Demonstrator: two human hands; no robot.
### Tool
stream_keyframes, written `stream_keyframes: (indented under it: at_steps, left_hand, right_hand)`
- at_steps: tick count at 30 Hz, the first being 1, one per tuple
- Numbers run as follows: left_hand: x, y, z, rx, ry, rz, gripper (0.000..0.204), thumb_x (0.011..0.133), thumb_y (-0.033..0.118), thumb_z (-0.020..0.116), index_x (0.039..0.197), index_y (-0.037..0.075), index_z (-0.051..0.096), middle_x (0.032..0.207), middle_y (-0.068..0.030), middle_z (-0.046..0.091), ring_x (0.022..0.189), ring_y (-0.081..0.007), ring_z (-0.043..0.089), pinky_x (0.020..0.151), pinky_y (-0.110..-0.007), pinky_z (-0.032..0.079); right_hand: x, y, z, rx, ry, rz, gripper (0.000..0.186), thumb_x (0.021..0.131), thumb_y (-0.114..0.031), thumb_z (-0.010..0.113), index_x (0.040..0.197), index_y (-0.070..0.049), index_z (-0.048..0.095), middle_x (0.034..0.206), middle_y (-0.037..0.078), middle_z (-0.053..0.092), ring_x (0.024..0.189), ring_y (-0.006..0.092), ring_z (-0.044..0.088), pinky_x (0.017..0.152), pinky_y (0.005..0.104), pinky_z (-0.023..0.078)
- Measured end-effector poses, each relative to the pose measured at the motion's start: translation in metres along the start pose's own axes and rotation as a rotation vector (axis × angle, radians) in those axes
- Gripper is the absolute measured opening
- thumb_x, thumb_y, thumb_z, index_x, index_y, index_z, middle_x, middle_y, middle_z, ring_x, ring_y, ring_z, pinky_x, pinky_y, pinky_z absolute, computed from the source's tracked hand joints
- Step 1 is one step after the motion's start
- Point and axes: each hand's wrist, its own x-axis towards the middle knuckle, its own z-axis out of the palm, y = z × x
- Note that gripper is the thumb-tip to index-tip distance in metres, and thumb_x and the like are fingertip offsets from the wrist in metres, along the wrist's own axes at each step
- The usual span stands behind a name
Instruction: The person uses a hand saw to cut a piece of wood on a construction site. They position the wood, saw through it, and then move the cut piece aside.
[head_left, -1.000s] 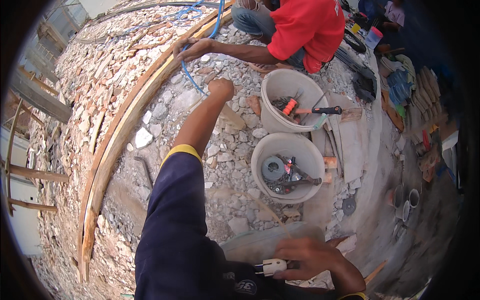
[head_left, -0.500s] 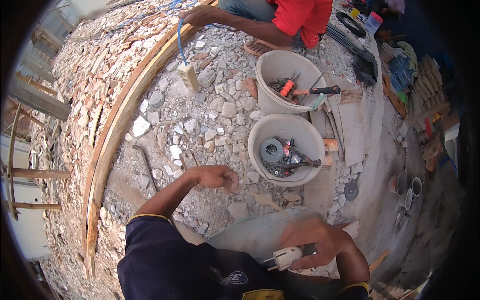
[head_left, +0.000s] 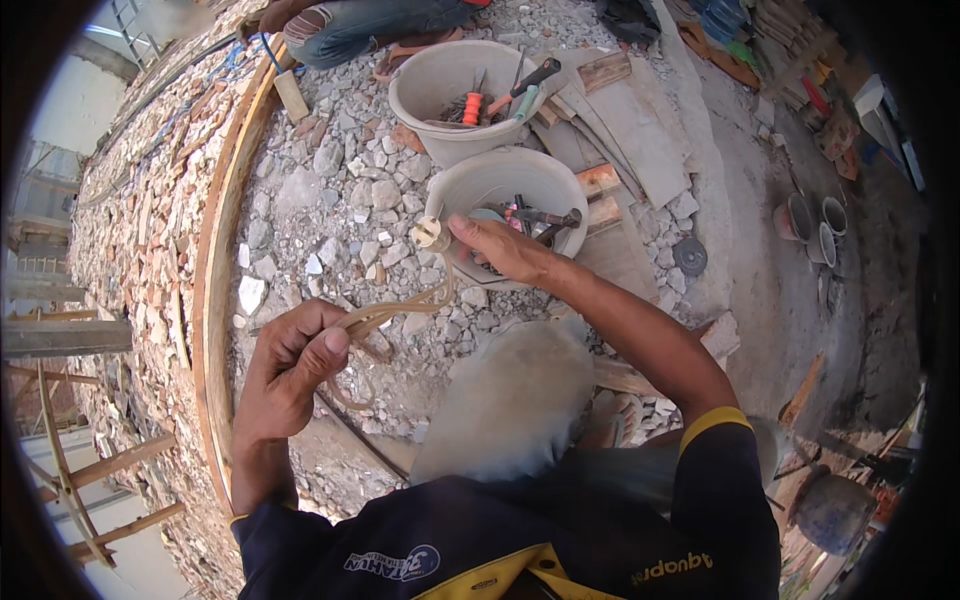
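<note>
My left hand [head_left: 298, 358] is closed round a gathered length of beige electrical cable [head_left: 405, 304], part of which loops down below the thumb. Stretched across in front of the near bucket, my right hand [head_left: 498, 248] grips a cream power plug [head_left: 430, 234], its pins facing left. The cable runs between the plug and my left hand. Behind the right hand, the near grey bucket [head_left: 560, 170] holds a hammer [head_left: 548, 216] and other small items I cannot make out.
A second bucket [head_left: 410, 95] with an orange-handled tool and a hammer stands behind. At the back a person in jeans [head_left: 365, 30] sits by a cream socket block [head_left: 291, 96] on a blue cable. Rubble [head_left: 350, 190] covers the ground; a long timber [head_left: 228, 200] runs along the left.
My right hand has carried the plug from near my lap up and forward to the near bucket. My left hand now grips gathered cable, and the whole view has shifted.
</note>
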Motion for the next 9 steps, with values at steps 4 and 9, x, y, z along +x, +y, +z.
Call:
stream_keyframes:
  at_steps: [4,9]
  left_hand:
    - [0.02,-0.012,-0.023,-0.085,0.341,0.037,0.023,0.098,0.023,0.06,0.091,0.002,0.066,0.067,0.006,0.048,0.059,-0.0044,0.035,0.056,-0.022,0.025]
    - [-0.006,-0.064,-0.06,-0.343,0.23,0.066,0.025,0.095,0.027,0.065,0.093,0.002,0.065,0.063,0.0065,0.046,0.058,-0.0036,0.035,0.056,-0.019,0.026]
  right_hand:
    - [-0.006,0.054,0.017,-0.886,0.399,-0.585,0.046,0.094,-0.039,0.056,0.12,-0.001,0.061,0.099,0.016,0.062,0.098,0.0301,0.06,0.085,0.0442,0.045]
    - [-0.059,0.133,0.024,-1.254,0.59,-0.363,0.039,0.086,-0.023,0.062,0.119,-0.003,0.062,0.103,0.012,0.063,0.099,0.0292,0.06,0.086,0.0499,0.043]
